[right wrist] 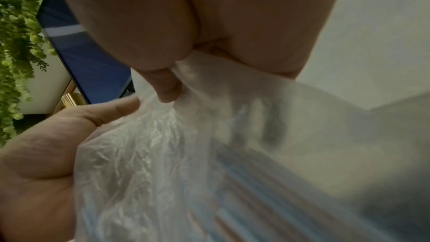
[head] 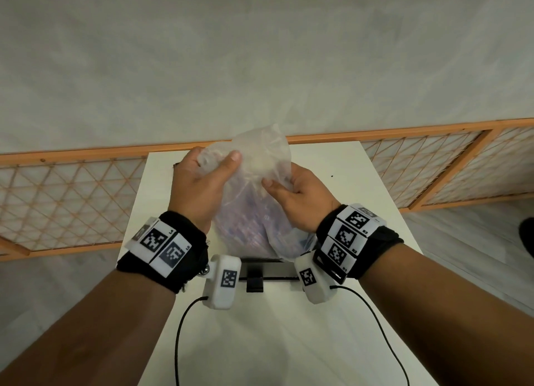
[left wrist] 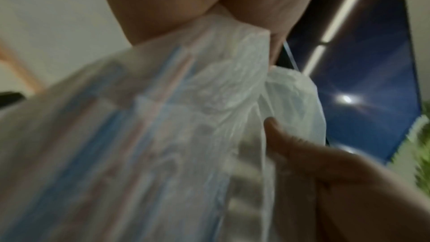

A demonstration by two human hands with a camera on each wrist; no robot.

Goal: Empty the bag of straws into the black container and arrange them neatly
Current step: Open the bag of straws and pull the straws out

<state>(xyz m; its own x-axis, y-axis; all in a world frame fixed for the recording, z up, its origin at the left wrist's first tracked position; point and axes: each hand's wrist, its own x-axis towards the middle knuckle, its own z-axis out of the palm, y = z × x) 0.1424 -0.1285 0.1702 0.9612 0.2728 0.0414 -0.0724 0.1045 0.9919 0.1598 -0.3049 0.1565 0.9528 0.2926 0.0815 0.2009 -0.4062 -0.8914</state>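
From my head view, my left hand (head: 199, 180) grips the crumpled top of the bag (head: 254, 201), fingers curled round the film, while my right hand (head: 291, 195) pinches its other edge. The bag hangs between my hands, above the black container (head: 268, 271) on the worktop (head: 332, 166); what the container holds is hidden.

At my left wrist, blue and pink straws (left wrist: 144, 117) show through the plastic just below my palm.

At my right wrist, thumb and fingers nip thin film. I judge it light, limp and slippery; best held at the mouth.
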